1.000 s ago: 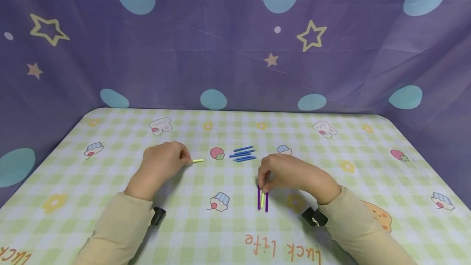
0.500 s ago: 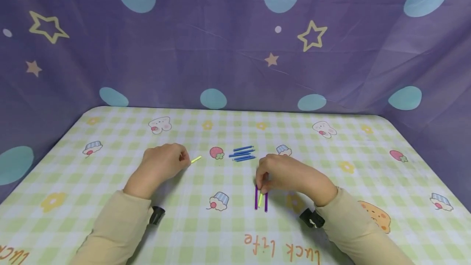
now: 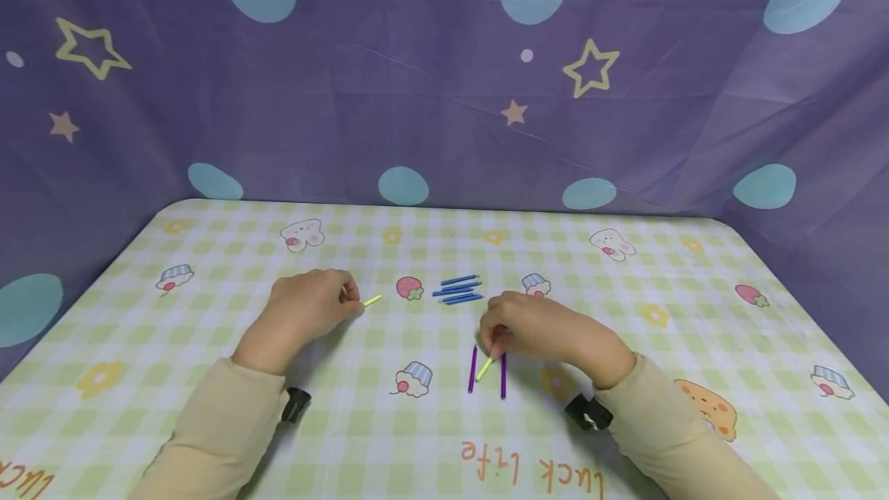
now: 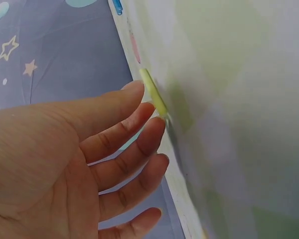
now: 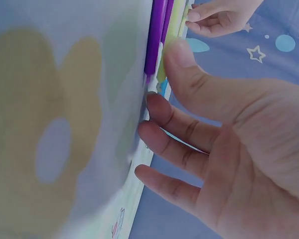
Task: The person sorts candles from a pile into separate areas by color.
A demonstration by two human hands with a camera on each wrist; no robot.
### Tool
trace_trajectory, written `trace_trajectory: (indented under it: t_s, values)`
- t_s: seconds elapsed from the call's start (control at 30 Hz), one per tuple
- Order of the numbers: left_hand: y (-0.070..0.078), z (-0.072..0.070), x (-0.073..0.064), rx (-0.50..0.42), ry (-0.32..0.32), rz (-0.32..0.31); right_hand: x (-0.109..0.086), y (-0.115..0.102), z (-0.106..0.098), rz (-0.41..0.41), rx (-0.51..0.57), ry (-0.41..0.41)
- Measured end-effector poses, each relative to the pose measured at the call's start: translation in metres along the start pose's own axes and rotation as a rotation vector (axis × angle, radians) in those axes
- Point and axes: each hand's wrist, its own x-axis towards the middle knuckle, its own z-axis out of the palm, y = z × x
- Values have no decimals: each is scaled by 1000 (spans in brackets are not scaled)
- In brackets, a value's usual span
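My left hand (image 3: 305, 309) rests on the table at centre left and pinches one end of a short yellow-green stick (image 3: 373, 300) (image 4: 153, 93) with its fingertips; the free end points right. My right hand (image 3: 531, 328) holds the upper end of a second yellow-green stick (image 3: 484, 368) (image 5: 175, 20), which lies slanted between two purple sticks (image 3: 472, 369) (image 3: 503, 376). In the right wrist view my thumb (image 5: 182, 57) presses beside the purple sticks (image 5: 157, 35). A small pile of blue sticks (image 3: 458, 290) lies between and beyond the hands.
The table (image 3: 694, 284) wears a green-checked cloth with cartoon prints and "luck life" lettering at the near edge. A purple curtain (image 3: 417, 99) with stars and dots closes off the back and both sides.
The yellow-green stick under my right hand has swung from parallel with the purple sticks to a slant, and the left purple stick has tilted. The left hand's stick has tipped up slightly.
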Motion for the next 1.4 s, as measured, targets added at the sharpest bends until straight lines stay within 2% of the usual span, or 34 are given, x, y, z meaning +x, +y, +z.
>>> trace_trajectory:
  t_s: [0.2,0.33,0.53,0.73,1.0,1.2,1.4]
  values:
    - [-2,-5,0,-10,-26,5,2,4,-3,-26,47,28]
    - [-4,-7,-1,-25,-53,0,12,1,-5,-47,35,76]
    - [-9,-11,-3,-52,-102,-7,47,-17,-8,-41,-52,100]
    - [-13,-19,-5,-50,-135,-12,88,-31,-12,-80,-102,110]
    - [-14,-24,-6,-36,-143,-14,139,-41,-9,-38,-182,36]
    - [-15,-25,-8,-10,-134,-23,158,-34,4,0,-140,17]
    - [-15,-26,-8,-7,-142,-23,164,-34,7,21,-138,2]
